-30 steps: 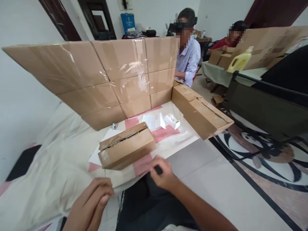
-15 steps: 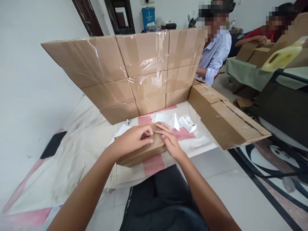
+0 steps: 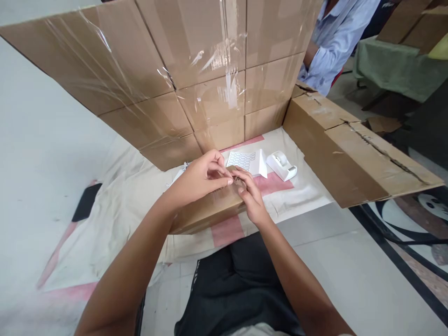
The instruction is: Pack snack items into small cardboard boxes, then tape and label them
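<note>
A small brown cardboard box [image 3: 206, 207] lies in front of me on the cloth, with clear tape shining on its top. My left hand [image 3: 201, 179] is over the box, thumb and forefinger pinched together near its right end. Whatever is in that pinch is too small to make out. My right hand [image 3: 252, 193] rests at the right end of the box, fingers bent and the thumb apart from them. Just behind the box are a white sheet printed with a keyboard-like grid [image 3: 241, 160] and a white tape dispenser [image 3: 282, 165].
A tall taped cardboard panel [image 3: 210, 102] stands behind the work area. Long cardboard boxes [image 3: 345, 158] form a side wall at right. A black phone-like slab [image 3: 86, 202] lies on the cloth [image 3: 122, 205] at left. Beyond the panel sits a person in a light blue shirt [image 3: 341, 46].
The view has tilted down and come closer. My left fingertips have closed into a pinch near my right hand. My right fingers, flatter on the box before, are now more bent.
</note>
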`<act>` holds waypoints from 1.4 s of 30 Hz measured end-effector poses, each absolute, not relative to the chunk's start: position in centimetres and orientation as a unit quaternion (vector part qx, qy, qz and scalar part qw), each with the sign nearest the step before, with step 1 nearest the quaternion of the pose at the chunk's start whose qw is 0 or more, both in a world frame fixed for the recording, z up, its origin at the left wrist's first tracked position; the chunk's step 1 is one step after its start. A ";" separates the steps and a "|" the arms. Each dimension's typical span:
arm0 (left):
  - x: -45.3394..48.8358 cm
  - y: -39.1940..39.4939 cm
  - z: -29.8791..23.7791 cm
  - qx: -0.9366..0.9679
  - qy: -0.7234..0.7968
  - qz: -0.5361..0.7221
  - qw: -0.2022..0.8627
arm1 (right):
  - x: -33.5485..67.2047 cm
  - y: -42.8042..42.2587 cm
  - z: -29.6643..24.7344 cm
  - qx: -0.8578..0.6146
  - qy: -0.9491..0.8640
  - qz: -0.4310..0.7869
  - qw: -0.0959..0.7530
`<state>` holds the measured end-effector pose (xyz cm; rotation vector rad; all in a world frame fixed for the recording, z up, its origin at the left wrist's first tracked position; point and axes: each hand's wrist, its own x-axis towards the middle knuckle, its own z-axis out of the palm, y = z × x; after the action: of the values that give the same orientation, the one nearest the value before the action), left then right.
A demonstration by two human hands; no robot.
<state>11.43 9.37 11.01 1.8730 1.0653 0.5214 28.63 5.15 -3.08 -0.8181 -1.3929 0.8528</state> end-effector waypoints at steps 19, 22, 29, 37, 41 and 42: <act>14.5 7.9 11.1 0.832 0.523 0.060 0.176 | 28.0 5.5 -4.0 -0.287 -0.543 0.431 0.661; 14.9 7.5 11.1 0.834 0.537 0.026 0.122 | 28.0 5.5 -3.6 -0.298 -0.551 0.425 0.653; 14.0 8.6 10.7 0.813 0.577 -0.005 0.083 | 28.1 5.2 -3.3 -0.309 -0.557 0.423 0.645; 11.8 12.3 8.6 0.827 0.511 0.040 0.232 | 28.2 5.3 -3.7 -0.315 -0.553 0.427 0.642; 11.8 12.3 7.5 0.813 0.513 0.065 0.267 | 28.2 5.2 -3.5 -0.326 -0.564 0.411 0.637; 11.9 12.2 7.3 0.811 0.518 0.074 0.260 | 28.1 5.2 -3.4 -0.336 -0.565 0.406 0.635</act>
<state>11.95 12.18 7.30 2.1985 1.4043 0.2002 28.14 5.21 -3.38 -0.7682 -1.2912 0.9279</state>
